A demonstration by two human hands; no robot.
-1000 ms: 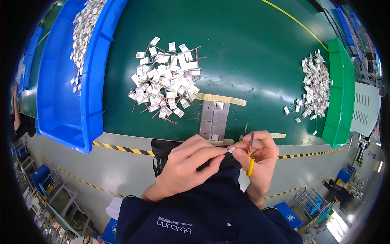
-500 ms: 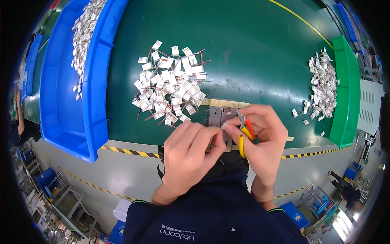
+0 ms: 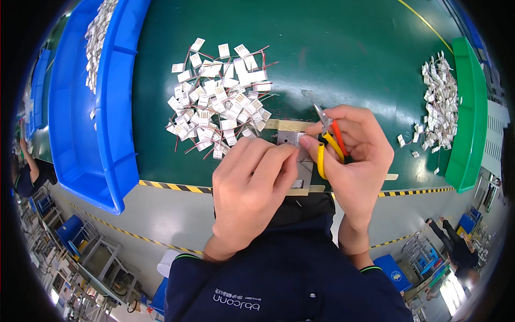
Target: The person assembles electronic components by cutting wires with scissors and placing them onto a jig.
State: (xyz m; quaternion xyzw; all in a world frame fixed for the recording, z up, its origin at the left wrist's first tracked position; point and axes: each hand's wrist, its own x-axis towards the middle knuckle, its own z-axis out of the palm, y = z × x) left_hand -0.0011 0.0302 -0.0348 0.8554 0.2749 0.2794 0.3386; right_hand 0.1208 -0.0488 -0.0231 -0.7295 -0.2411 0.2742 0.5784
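My right hand [image 3: 358,161] is closed around a pair of snips [image 3: 331,137] with yellow and orange-red handles, their pointed metal blades aimed away from me. Its thumb and forefinger reach a grey metal plate [image 3: 286,137] at the table's front edge. A small white piece [image 3: 298,137] shows at the plate beside that thumb; which hand holds it, I cannot tell. My left hand [image 3: 252,188] is closed in a pinch just left of it, and its fingertips hide whatever is between them. Beyond the left hand lies a pile of white flat connectors [image 3: 220,102] with red and black wires.
Beige tape [image 3: 292,125] borders the plate on the green tabletop [image 3: 343,59]. To the left stands a long blue bin [image 3: 120,107] with white parts inside. On the right, a heap of small white parts [image 3: 440,104] lies against a green bin [image 3: 469,118]. Striped tape [image 3: 171,187] marks the front edge.
The view has shifted a little, so the table things sit higher in it. Both hands have moved slightly away from me, and the small white piece is now farther over the plate.
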